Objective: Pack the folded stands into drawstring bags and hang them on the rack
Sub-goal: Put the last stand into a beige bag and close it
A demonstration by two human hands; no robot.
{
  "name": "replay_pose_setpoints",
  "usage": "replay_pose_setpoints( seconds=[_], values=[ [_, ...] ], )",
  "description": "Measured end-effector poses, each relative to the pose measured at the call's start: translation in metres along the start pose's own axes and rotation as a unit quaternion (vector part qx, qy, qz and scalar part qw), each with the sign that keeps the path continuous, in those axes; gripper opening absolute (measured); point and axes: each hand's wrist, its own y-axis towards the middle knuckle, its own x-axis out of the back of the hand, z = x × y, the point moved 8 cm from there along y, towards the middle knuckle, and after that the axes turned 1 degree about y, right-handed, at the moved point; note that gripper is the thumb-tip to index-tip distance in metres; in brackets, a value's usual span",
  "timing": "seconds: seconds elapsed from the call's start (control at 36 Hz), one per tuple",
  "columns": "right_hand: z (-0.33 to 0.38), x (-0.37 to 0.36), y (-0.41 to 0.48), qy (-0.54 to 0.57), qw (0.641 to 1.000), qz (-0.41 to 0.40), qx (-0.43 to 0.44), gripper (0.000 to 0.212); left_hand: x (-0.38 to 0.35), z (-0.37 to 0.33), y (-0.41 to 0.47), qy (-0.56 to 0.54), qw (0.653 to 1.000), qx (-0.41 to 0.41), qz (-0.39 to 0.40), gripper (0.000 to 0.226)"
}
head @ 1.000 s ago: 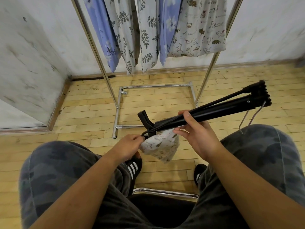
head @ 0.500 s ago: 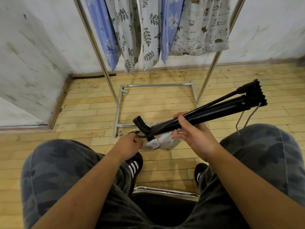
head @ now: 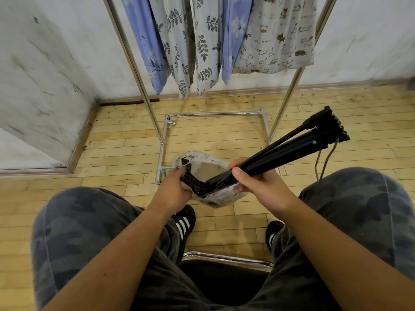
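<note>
A folded black stand point(head: 280, 151) slants from upper right down to the middle, its lower end with a black bracket inside the mouth of a white cat-print drawstring bag point(head: 206, 162). My right hand point(head: 258, 182) grips the stand's shaft just above the bag. My left hand point(head: 173, 187) pinches the bag's rim on the left side and holds the mouth wide. A chrome rack point(head: 132, 61) stands ahead, with several filled printed bags point(head: 278, 34) hanging from it.
The rack's chrome base frame point(head: 215, 114) lies on the wood floor just beyond the bag. A wire hanger point(head: 325, 160) dangles by my right knee. A chair edge point(head: 226, 258) shows between my legs. A white wall closes the left side.
The bag's mouth has been pulled open and lifted around the stand's lower end. The stand has tipped steeper, its lower end now inside the bag.
</note>
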Motion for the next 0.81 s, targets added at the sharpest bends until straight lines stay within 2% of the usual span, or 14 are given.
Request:
replay_pose_setpoints(
  seconds=[0.19, 0.36, 0.47, 0.56, 0.69, 0.81],
  values=[
    [0.004, 0.007, 0.0, -0.006, 1.0, -0.024, 0.007, 0.014, 0.003, -0.009, -0.002, -0.014, 0.999, -0.031, -0.012, 0.066],
    [0.001, 0.002, 0.001, -0.079, 0.997, 0.002, 0.027, 0.008, 0.0, -0.015, -0.004, 0.003, 0.998, -0.06, -0.018, 0.052],
    [-0.007, -0.003, 0.001, -0.169, 0.985, 0.031, 0.014, 0.016, 0.0, -0.019, -0.006, 0.027, 0.997, -0.069, -0.009, 0.062],
    [-0.01, -0.007, 0.002, -0.234, 0.97, 0.054, 0.026, 0.015, 0.0, -0.025, -0.008, 0.041, 0.996, -0.08, -0.002, 0.058],
    [-0.013, -0.002, 0.004, -0.231, 0.973, 0.012, 0.024, 0.019, -0.004, -0.029, -0.009, 0.046, 0.995, -0.092, 0.012, 0.052],
    [-0.014, -0.002, 0.004, -0.257, 0.967, 0.002, -0.001, 0.028, -0.009, -0.032, -0.01, 0.062, 0.992, -0.103, 0.025, 0.065]
  ],
)
